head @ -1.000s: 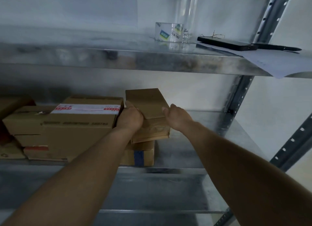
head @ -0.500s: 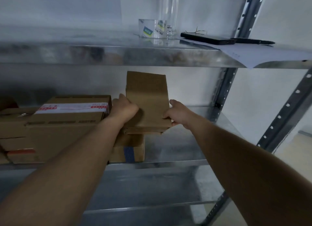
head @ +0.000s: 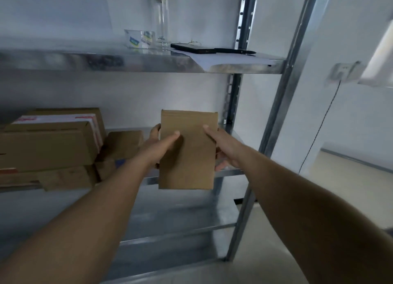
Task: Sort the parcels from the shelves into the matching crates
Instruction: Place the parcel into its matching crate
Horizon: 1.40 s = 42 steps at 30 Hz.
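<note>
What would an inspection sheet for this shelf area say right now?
Surface: metal shelf, parcels stacked at its left end.
Job's things: small brown parcel held upright in front of the shelf; stacked parcels on it; no crates seen.
Clutter: glass bottle, phone, pen and paper sheet on the upper shelf.
Hands: left hand and right hand grip the parcel's sides.
Cables: black cable hangs from a wall socket.
Surroundings: white wall, paper sign.
</note>
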Motion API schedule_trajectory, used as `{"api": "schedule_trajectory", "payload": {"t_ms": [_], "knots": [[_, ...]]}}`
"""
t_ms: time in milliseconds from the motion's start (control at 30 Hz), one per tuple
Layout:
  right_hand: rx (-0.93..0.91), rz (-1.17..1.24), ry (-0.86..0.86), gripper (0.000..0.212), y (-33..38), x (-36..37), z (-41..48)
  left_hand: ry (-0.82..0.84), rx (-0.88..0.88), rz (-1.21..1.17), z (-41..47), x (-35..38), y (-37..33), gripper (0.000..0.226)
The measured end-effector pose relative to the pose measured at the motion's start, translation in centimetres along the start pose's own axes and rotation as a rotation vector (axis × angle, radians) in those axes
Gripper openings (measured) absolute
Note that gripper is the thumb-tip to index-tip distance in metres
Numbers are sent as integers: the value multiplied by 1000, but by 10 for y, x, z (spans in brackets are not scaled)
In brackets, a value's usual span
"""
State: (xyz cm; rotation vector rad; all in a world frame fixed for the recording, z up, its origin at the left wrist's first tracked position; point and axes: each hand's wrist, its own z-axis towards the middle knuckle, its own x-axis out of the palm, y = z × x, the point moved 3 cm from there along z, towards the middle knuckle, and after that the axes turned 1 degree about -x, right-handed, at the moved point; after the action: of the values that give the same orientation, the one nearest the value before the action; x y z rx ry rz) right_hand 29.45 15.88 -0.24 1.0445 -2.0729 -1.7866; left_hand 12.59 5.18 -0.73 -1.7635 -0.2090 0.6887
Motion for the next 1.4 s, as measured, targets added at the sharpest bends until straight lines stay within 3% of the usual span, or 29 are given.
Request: {"api": "schedule_trajectory", "payload": {"t_ms": [67,167,233,300,400,467,533,567,633,767,800,900,1100,1200,1400], "knots": [[29,46,9,65,-9,-10,-24,41,-23,19,-19,17,2,97],[79,70,-38,80,-20,-32,-55,22,-80,-39,-36,39,2,90],[82,59,-90,76,-29,-48,-74,31,-115,-67,-46,56,-3,91],[76,62,-164,62,-40,-67,-92,38,-72,-64,-55,74,-12,78],[39,168,-234,35,-56,-95,-115,47,-1,-21,-66,103,-23,41],[-18,195,-251,37,-64,-115,-132,69,35,-8,-73,121,-29,30],[-71,179,-272,68,-74,-132,-148,124,101,17,-78,142,-35,57],[-84,153,-289,73,-80,-140,-156,177,136,60,-82,153,-39,74],[-98,117,-335,63,-91,-160,-172,301,179,101,-93,179,-49,82],[-98,229,-443,17,-116,-197,-202,405,115,-98,-111,222,-65,21],[-102,234,-485,13,-122,-205,-209,423,117,-87,-114,233,-69,21],[-107,134,-609,18,-142,-227,-222,393,187,25,-120,267,-75,36],[-147,36,-661,62,-168,-266,-245,514,353,94,-131,323,-83,87],[-164,-21,-704,73,-178,-284,-251,567,436,112,-132,350,-91,91],[-120,-114,-820,76,-208,-329,-253,718,535,129,-113,417,-102,92]]}}
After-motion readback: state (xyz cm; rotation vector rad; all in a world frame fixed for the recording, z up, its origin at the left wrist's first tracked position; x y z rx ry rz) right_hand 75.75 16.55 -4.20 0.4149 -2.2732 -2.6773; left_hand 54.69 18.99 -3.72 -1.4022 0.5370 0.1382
